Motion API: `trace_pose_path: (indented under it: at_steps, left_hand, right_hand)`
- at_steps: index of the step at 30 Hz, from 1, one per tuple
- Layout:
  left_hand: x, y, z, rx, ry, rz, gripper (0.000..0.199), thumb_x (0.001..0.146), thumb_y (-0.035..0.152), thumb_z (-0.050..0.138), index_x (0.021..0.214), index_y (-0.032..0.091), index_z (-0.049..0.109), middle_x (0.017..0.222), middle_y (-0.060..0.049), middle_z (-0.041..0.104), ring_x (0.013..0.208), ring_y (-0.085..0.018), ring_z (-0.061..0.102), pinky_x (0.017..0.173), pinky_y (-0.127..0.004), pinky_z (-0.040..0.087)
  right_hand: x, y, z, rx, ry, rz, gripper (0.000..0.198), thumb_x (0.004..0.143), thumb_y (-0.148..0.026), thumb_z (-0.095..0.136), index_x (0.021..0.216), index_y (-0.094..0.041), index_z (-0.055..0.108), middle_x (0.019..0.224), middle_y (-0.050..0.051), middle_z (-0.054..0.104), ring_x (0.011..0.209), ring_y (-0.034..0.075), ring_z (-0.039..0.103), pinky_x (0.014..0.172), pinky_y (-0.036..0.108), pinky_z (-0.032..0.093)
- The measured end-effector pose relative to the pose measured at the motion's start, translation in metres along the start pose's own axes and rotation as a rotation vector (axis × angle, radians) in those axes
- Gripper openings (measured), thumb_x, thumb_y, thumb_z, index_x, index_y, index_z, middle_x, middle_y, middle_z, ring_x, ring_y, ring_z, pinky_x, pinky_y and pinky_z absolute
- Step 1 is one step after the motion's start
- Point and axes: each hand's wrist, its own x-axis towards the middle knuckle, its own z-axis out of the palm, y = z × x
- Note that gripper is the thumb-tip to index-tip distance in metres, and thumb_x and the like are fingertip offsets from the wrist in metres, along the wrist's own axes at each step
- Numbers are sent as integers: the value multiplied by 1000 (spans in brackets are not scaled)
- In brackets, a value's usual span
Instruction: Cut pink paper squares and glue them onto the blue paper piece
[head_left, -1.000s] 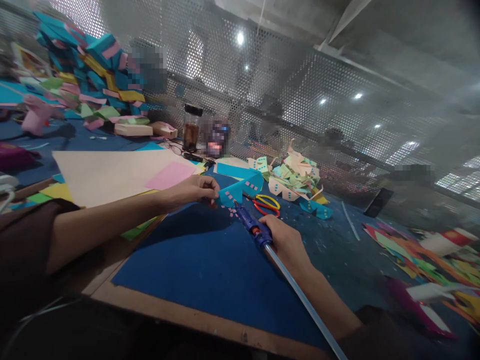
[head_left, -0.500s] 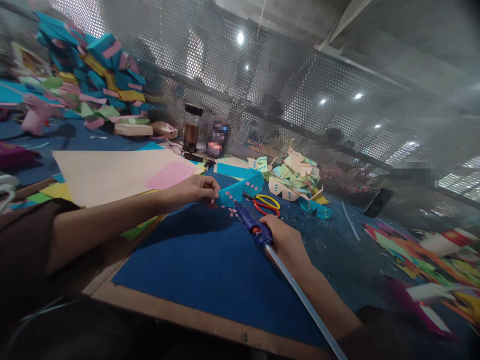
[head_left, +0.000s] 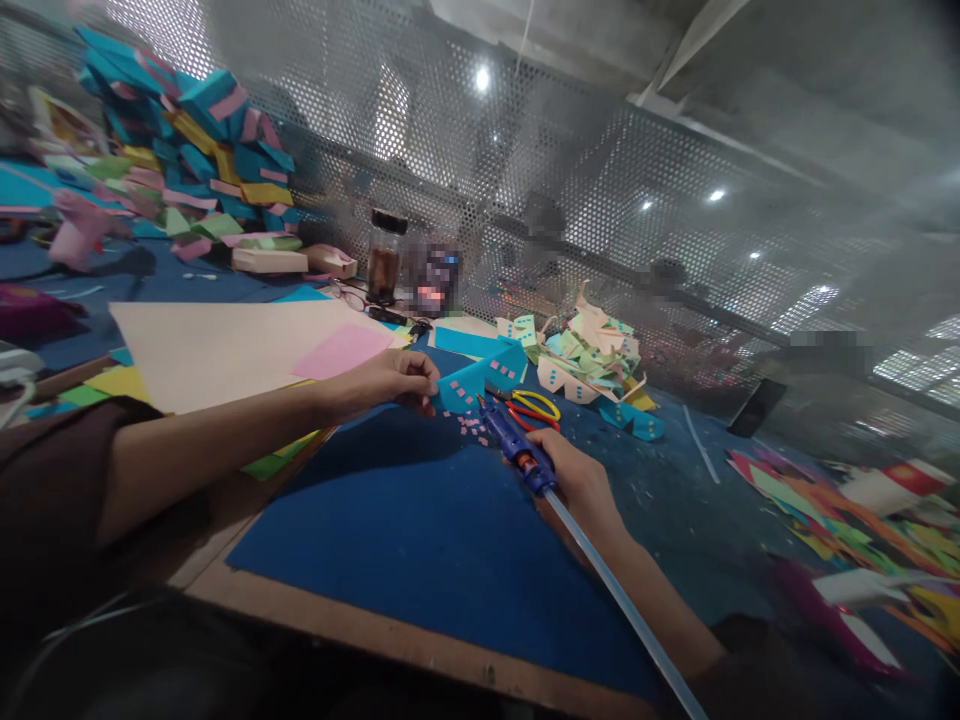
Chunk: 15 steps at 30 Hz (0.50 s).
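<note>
Between its fingers and thumb, my left hand pinches the near end of a folded blue paper piece dotted with small pink squares. My right hand is wrapped round a dark blue glue gun. A long clear glue stick sticks out of the gun's back end toward me. The nozzle points at the lower edge of the blue paper; whether it touches cannot be made out. Loose pink paper squares lie on the blue mat below the nozzle. Scissors with red and yellow handles rest just behind the gun.
Cream and green paper pieces are heaped behind the scissors. A large cream sheet with a pink sheet lies left. Folded blue boxes are piled far left. A jar and a phone stand at the back.
The glue gun in my right hand has shifted slightly right and down, its nozzle moving off a little along the blue paper. My left hand keeps its hold in place.
</note>
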Motion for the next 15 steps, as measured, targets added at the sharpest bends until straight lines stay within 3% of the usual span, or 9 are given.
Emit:
trace_pose_path:
  at_steps: [7, 15]
  left_hand:
    - [3, -4, -5, -13, -3, 18, 15, 77, 26, 71, 78, 17, 60, 67, 0, 65, 67, -15, 68, 67, -26, 50]
    - [7, -9, -10, -9, 21, 12, 15, 77, 25, 72, 80, 17, 59, 68, 1, 66, 68, -15, 68, 67, -25, 51]
  right_hand:
    - [-1, 4, -1, -20, 76, -4, 20, 86, -22, 55, 106, -23, 57, 94, 4, 69, 79, 21, 67, 70, 26, 46]
    - [0, 14, 7, -24, 326, 62, 16, 84, -29, 57, 99, -24, 58, 81, -1, 68, 68, 17, 65, 62, 23, 45]
